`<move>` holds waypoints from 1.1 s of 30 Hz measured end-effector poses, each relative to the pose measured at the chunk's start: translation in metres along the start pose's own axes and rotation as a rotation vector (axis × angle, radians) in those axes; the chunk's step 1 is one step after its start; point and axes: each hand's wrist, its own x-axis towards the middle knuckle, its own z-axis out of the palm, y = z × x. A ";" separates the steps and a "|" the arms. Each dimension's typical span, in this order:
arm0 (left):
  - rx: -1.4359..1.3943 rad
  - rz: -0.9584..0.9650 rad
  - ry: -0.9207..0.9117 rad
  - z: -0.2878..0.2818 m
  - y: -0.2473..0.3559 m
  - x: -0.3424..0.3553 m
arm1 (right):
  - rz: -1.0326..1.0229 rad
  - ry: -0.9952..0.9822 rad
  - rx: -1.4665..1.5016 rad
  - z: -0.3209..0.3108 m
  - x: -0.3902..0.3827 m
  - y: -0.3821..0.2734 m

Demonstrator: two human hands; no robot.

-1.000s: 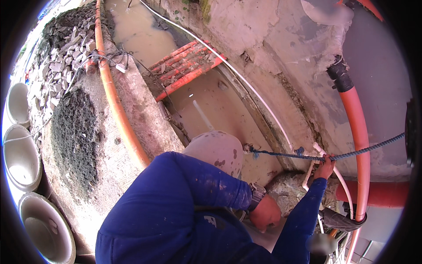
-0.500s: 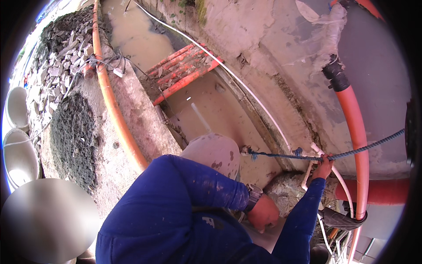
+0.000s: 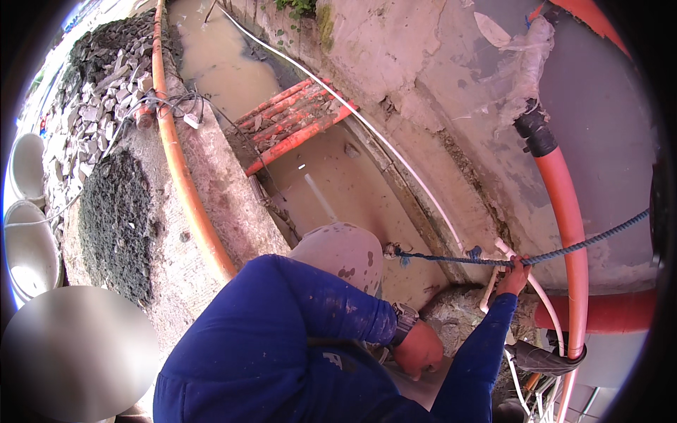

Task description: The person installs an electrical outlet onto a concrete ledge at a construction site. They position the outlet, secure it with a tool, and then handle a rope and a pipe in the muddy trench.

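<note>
My right hand (image 3: 513, 275) is closed around a blue rope (image 3: 578, 244) that runs from the trench toward the right edge. At its left end the rope meets a small muddy knot or fitting (image 3: 392, 250). Thin white pipes (image 3: 541, 285) pass right beside this hand. Bent in front of my body, my left hand (image 3: 419, 350) has a watch (image 3: 404, 323) on its wrist and curled fingers. What it holds, if anything, is hidden. A pale, wet-spotted rounded shape (image 3: 343, 255), apparently my knee, rises beyond the left sleeve.
Muddy water (image 3: 338, 173) fills the trench, crossed by orange pipes (image 3: 303, 132) with rubble on them. A long orange pipe (image 3: 180, 166) lies along the left concrete ledge, near gravel (image 3: 113, 218) and white buckets (image 3: 32, 247). Thick orange pipe (image 3: 560, 190) stands at right.
The view has shifted slightly. My right hand keeps its hold on the rope, and my left hand stays curled in nearly the same place.
</note>
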 end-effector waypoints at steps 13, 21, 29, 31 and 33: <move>0.005 0.047 -0.017 0.001 -0.002 0.003 | -0.028 -0.021 -0.006 0.004 -0.004 -0.004; -0.027 0.060 0.025 0.003 -0.001 -0.001 | -0.071 0.008 -0.030 0.001 -0.001 0.002; 0.010 0.213 0.072 0.023 -0.029 0.013 | -0.031 -0.007 0.002 0.007 -0.002 -0.004; -0.004 0.438 0.000 0.024 -0.041 0.025 | -0.061 0.008 -0.016 0.003 0.000 0.001; -0.147 0.346 -0.030 0.022 -0.039 0.022 | -0.083 0.015 -0.015 0.004 0.007 0.001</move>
